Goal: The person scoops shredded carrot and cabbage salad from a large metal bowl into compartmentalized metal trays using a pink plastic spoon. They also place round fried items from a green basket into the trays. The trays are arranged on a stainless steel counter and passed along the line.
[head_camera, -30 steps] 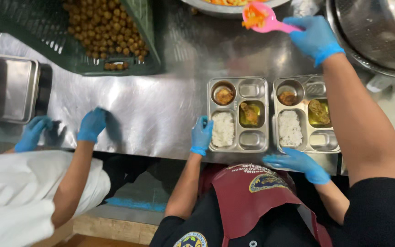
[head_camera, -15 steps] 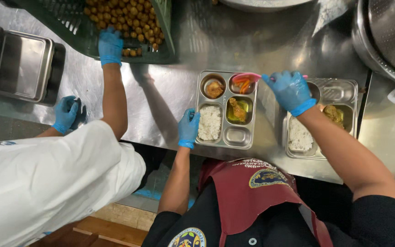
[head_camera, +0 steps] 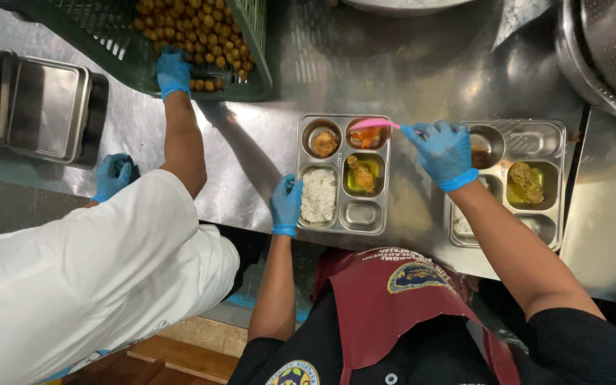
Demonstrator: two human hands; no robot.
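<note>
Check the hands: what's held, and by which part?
Right hand grips a pink spoon by its handle end, bowl over the tray's top-right compartment. Left hand holds nothing; it rests against that tray's left edge.

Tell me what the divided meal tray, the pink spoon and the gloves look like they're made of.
The divided tray looks like stainless steel: grey, shiny, with pressed compartments. The pink spoon seems to be plastic: bright, even colour with a dull sheen. The blue glove on the right hand and the one on the left hand look like thin nitrile or similar rubber, wrinkling closely over the fingers.
</note>
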